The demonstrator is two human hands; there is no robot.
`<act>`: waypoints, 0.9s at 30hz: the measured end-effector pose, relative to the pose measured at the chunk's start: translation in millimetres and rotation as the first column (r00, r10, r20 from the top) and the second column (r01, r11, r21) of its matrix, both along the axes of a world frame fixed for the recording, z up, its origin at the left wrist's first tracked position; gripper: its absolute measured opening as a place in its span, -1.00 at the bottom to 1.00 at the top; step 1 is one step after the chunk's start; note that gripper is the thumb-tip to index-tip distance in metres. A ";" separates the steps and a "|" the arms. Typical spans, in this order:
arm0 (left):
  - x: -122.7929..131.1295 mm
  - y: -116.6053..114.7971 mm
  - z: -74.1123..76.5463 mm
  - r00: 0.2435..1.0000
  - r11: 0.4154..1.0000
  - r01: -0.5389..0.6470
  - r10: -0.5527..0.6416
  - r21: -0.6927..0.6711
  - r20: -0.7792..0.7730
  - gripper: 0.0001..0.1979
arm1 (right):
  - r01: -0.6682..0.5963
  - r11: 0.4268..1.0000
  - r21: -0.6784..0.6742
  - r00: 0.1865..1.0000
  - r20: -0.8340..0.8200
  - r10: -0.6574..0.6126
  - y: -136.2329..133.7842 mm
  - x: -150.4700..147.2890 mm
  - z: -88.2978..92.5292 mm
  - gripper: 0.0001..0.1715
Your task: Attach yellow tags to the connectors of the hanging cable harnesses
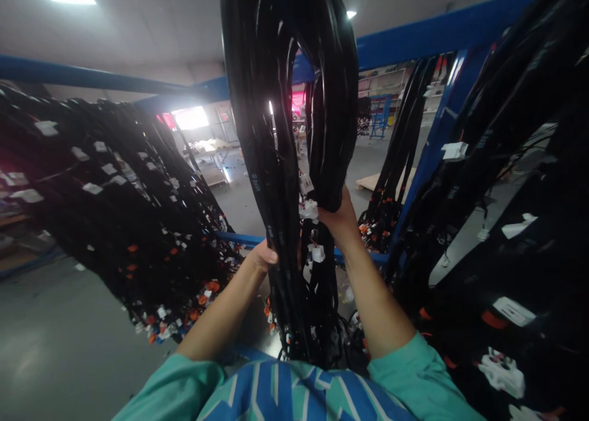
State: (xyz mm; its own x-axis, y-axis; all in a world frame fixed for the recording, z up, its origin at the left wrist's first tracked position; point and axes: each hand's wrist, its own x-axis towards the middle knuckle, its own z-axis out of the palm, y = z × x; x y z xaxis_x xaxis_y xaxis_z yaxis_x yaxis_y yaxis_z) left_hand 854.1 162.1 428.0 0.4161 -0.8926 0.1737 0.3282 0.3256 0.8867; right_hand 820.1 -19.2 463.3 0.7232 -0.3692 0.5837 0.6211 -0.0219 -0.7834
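Observation:
A thick bundle of black wire harnesses hangs right in front of me, looped over at the top, its two sides falling apart around a narrow gap. My left hand is closed around the left side of the bundle, thumb in front, most fingers hidden behind it. Higher up, my right hand wraps the right side from outside, its fingers mostly hidden behind the cables. Between the two sides dangle white connectors. Lower down, the bundle's ends carry small white and orange plugs.
Blue metal rack rails cross above and around me. More black harnesses with white and orange connectors hang at left, and others hang close at right. Behind stand a work table, a wooden pallet and shelving.

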 end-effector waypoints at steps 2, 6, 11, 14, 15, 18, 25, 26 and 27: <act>-2.9 -1.6 1.8 1.000 1.000 -0.001 0.001 -0.028 0.012 -0.44 | 0.079 0.997 -0.027 0.997 -0.009 -0.079 4.5 1.3 -1.7 -0.03; -11.5 -4.0 7.0 1.000 0.999 -0.015 0.015 -0.046 0.012 -0.49 | 0.131 0.986 -0.099 0.990 -0.035 -0.135 4.9 6.6 -2.2 0.04; -18.5 -3.4 10.6 0.998 0.998 0.066 -0.066 0.005 0.018 -0.50 | 0.199 0.971 -0.130 0.969 -0.124 -0.215 0.9 12.0 3.8 -0.14; -18.1 -4.7 9.9 0.993 0.993 0.113 -0.114 -0.028 -0.011 -0.42 | 0.270 0.955 -0.120 0.945 -0.158 -0.287 -1.3 9.9 8.8 -0.30; -17.6 -5.8 9.3 0.991 0.990 0.130 -0.131 -0.048 -0.012 -0.40 | 0.283 0.952 -0.120 0.941 -0.160 -0.300 -1.7 8.8 10.2 -0.34; -16.3 -9.2 6.5 0.983 0.979 0.178 -0.182 -0.099 -0.029 -0.38 | 0.277 0.956 -0.099 0.945 -0.152 -0.289 -2.5 6.8 12.7 -0.41; -17.2 -10.7 -0.7 0.944 0.939 0.317 -0.326 -0.133 -0.049 -0.30 | 0.232 0.972 -0.042 0.961 -0.142 -0.236 -5.2 17.3 8.5 -0.42; -19.0 -10.5 -0.5 0.947 0.941 0.308 -0.317 -0.141 -0.049 -0.32 | 0.219 0.975 -0.035 0.965 -0.140 -0.222 -5.7 19.6 7.3 -0.43; -21.5 -10.1 0.2 0.953 0.947 0.289 -0.298 -0.142 -0.051 -0.34 | 0.204 0.979 -0.026 0.969 -0.139 -0.206 -6.1 21.7 6.1 -0.44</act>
